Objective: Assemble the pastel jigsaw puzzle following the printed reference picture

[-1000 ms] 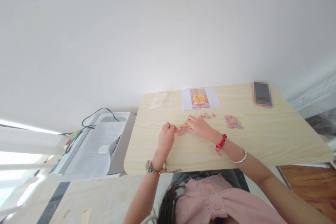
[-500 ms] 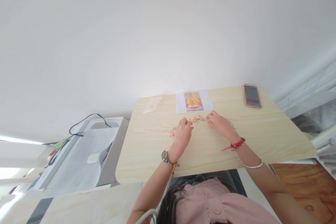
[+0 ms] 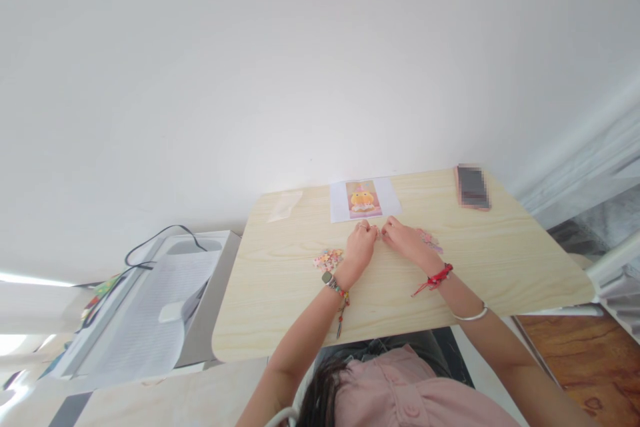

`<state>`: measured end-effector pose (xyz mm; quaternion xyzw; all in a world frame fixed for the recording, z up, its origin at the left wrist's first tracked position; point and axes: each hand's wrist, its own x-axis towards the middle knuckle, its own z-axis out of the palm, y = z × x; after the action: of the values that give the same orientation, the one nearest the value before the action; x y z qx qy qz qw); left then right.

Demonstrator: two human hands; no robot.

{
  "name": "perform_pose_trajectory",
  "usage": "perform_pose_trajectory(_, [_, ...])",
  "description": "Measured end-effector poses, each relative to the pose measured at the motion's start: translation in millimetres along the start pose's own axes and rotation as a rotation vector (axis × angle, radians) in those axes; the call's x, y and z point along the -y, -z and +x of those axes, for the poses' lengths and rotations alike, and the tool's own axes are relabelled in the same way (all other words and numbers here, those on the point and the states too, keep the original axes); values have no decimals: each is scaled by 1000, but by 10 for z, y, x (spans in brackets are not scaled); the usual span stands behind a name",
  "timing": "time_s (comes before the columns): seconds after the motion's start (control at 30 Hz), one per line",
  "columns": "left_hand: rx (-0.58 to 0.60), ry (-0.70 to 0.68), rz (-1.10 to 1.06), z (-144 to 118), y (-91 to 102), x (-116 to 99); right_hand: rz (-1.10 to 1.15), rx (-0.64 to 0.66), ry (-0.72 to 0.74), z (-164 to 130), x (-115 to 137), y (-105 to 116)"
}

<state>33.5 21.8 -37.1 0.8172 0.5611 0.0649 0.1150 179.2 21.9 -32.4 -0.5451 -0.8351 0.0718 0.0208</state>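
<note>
Basically, near-left of the printed sheet (image 3: 338, 205): left pile of puzzle pieces (image 3: 327, 259). Just nearside of the sheet, my left hand (image 3: 360, 248) and right hand (image 3: 407, 242) bunch fingertips around middle pieces (image 3: 377, 233); grip opening and hold hidden, can't tell. I'd pinch lightly, wrists low. Right hand partly blocks the right pile (image 3: 430, 240), sheet's near-right. Phone (image 3: 473, 188) well right of sheet.

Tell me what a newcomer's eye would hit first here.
Likely the left hand and right hand, close together over the wooden table. Just beyond them, the orange-yellow picture on its white sheet stands out. Next, probably, the red bracelet on the right wrist and the colourful puzzle pieces piled left of the left hand.
</note>
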Motion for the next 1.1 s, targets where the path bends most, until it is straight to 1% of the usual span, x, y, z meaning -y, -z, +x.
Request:
perform_pose_trajectory(0.1, [20,-11,-4,-20,-19,-13,-27,46,10,-64,15,1])
perform_pose_trajectory(0.2, [28,-39,7,-43,-76,-23,-70,89,-12,-134,19,-13])
perform_pose_trajectory(0.27, [17,-74,12,-45,-123,-34,-89,81,-17,-187,2,-22])
perform_pose_trajectory(0.37, [-1,-132,-6,-14,-180,-92,-108,27,-37,-294,-75,-25])
perform_pose_trajectory(0.47, [-7,-196,-24,50,-214,-234,-82,-31,-63,-446,-223,-28])
perform_pose_trajectory(0.63, [-23,-295,-25,165,-296,-604,-46,-72,-160,-728,-543,-83])
perform_pose_trajectory(0.73, [-39,-311,-18,197,-361,-778,-64,-86,-199,-845,-689,-130])
perform_pose_trajectory(0.8, [-51,-301,-9,191,-388,-816,-67,-106,-218,-895,-754,-159])
perform_pose_trajectory(0.83, [-53,-288,-5,179,-391,-804,-65,-119,-229,-913,-777,-172])
perform_pose_trajectory(0.9, [-45,-245,0,132,-369,-714,-54,-140,-245,-940,-801,-190])
perform_pose_trajectory(1.0, [-48,-126,0,11,-271,-450,-27,-165,-247,-944,-763,-183])
perform_pose_trajectory(1.1, [-77,33,10,-128,-138,-147,38,-206,-185,-858,-597,-131])
